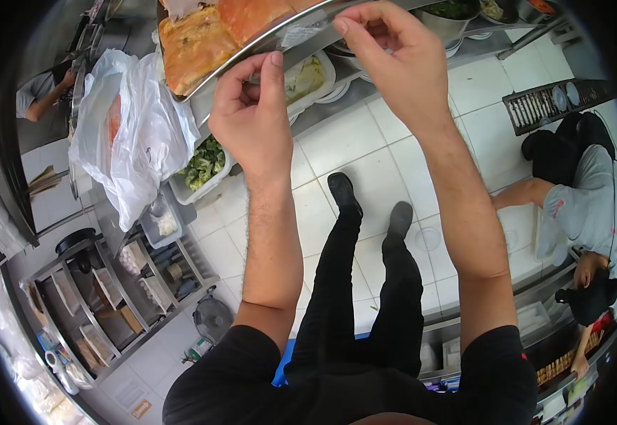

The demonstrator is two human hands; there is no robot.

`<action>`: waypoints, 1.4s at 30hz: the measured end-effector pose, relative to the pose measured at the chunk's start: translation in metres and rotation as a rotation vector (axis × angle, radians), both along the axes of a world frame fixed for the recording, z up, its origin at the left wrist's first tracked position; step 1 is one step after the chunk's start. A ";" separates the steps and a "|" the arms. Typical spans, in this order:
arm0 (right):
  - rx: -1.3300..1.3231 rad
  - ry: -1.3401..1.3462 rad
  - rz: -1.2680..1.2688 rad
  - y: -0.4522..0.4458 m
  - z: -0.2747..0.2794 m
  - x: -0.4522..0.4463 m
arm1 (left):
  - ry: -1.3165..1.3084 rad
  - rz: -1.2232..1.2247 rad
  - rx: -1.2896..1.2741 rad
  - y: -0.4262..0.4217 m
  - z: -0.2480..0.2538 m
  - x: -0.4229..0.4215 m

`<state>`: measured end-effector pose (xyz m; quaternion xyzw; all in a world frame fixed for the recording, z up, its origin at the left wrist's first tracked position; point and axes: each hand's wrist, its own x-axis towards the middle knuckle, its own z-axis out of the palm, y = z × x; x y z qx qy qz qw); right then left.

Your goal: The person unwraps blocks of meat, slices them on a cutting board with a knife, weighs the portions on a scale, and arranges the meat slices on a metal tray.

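Observation:
My left hand [255, 113] is closed in a pinch at the front rim of a metal tray [213, 74]. My right hand [397, 64] is raised to the right of it, thumb and index finger pinched near the same rim. Whatever either pinch holds is too small or hidden to make out. A small clear, crinkled piece of plastic [305, 30] with faint print shows between the hands. Golden-brown baked slabs [195, 49] lie in the tray. Left of my left hand, a white plastic bag [138, 134] has something orange inside.
Below the counter edge are a tub of broccoli [206, 163] and a container of pale green food [305, 78]. A metal pot [450, 25] stands at upper right. Shelving [103, 297] is at lower left. Another person [584, 191] is at right; a co-worker's arm [46, 99] shows upper left.

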<state>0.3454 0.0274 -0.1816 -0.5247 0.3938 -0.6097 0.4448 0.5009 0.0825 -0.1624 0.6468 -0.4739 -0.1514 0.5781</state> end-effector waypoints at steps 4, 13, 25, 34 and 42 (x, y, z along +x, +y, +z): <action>-0.040 0.013 -0.033 -0.004 0.002 0.004 | -0.039 0.033 -0.028 -0.003 -0.004 0.000; -0.194 -0.025 -0.093 -0.009 -0.011 0.008 | -0.112 0.021 -0.014 -0.003 -0.009 0.005; -0.546 0.171 -0.265 -0.018 -0.014 0.010 | -0.222 0.006 -0.020 -0.005 -0.014 0.015; -0.578 0.087 -0.144 -0.016 -0.029 0.010 | -0.382 -0.090 -0.043 0.005 -0.013 0.039; -0.816 0.134 -0.298 -0.015 -0.028 0.017 | -0.507 0.022 -0.189 0.000 -0.041 0.029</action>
